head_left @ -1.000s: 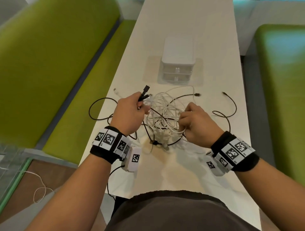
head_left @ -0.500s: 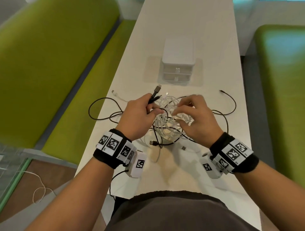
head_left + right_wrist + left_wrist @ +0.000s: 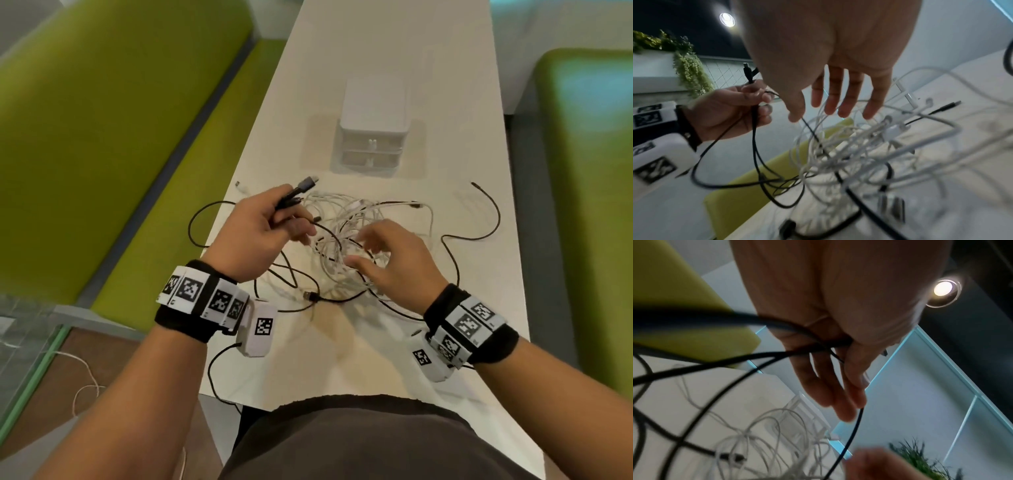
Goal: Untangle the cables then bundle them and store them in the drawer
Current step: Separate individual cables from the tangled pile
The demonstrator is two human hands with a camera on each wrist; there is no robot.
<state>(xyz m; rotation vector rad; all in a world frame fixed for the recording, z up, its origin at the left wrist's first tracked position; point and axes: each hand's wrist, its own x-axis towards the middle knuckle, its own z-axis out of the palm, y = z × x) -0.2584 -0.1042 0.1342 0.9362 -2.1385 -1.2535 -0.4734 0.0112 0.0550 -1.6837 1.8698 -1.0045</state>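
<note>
I see a long white desk (image 3: 394, 51) running away from me, narrow, with green upholstered benches (image 3: 102, 120) along both sides. In the wrist views the ceiling is dark with a round recessed lamp (image 3: 943, 288) lit, and trailing green plants (image 3: 690, 68) hang from a white ledge by a pale wall.

My left hand (image 3: 253, 233) grasps black cables (image 3: 298, 195) near their ends, fingers curled round them; the plugs stick out past the knuckles, pointing toward the small white drawer unit (image 3: 375, 126) that stands farther up the desk, both of its drawers closed. From that fist the black leads drop down and loop back into the heap.

My right hand (image 3: 394, 263) is released, fingers spread and only slightly bent, hovering over the tangle of white cables (image 3: 346, 222) (whether the fingertips touch a strand I cannot tell). The tangle lies on the desk between my hands, white loops knotted with black ones running through them. One black lead (image 3: 479, 219) curls out to the right on the desk, another bows out over the left edge. A black USB plug (image 3: 310, 295) lies at the near side of the heap.
</note>
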